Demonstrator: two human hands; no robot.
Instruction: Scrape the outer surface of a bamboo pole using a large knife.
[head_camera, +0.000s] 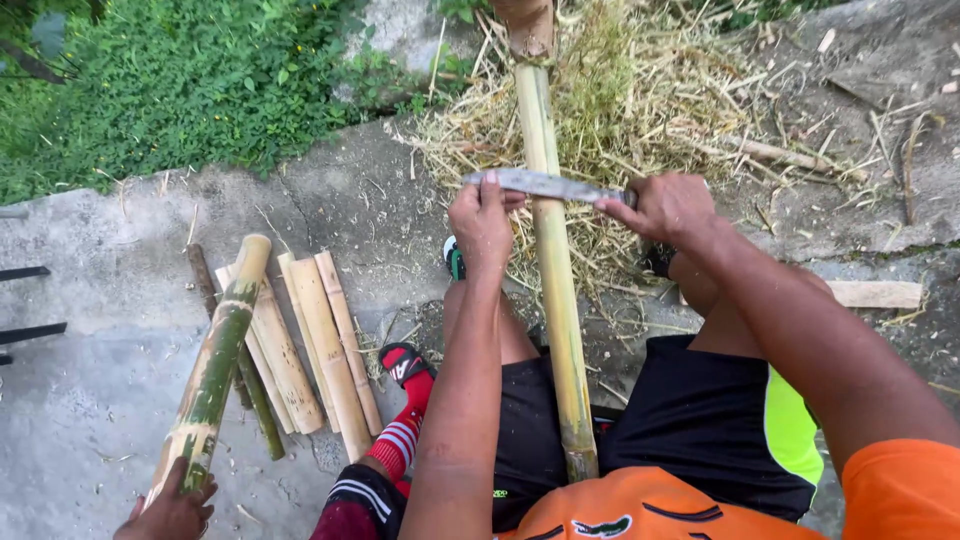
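Bamboo pole (556, 300) under the blade (545, 184) — my left hand (481, 222) and right hand (668, 208) fingers grip both ends — I'd keep strokes shallow, even.

Lower left: a green-mottled bamboo section (215, 365), slanted, gripped at its near end by another person's hand (172, 512). Just beside it, a row of pale split bamboo slats (315, 345) flat on the grey concrete floor (90, 300), with a thin dark stick (205, 285) at their far edge. Beyond, a heap of dry straw and shavings (620, 110). Upper left, dense green weeds (170, 80). At right, a short flat wood offcut (875, 293). Near the slats, a red striped sock (405, 425).
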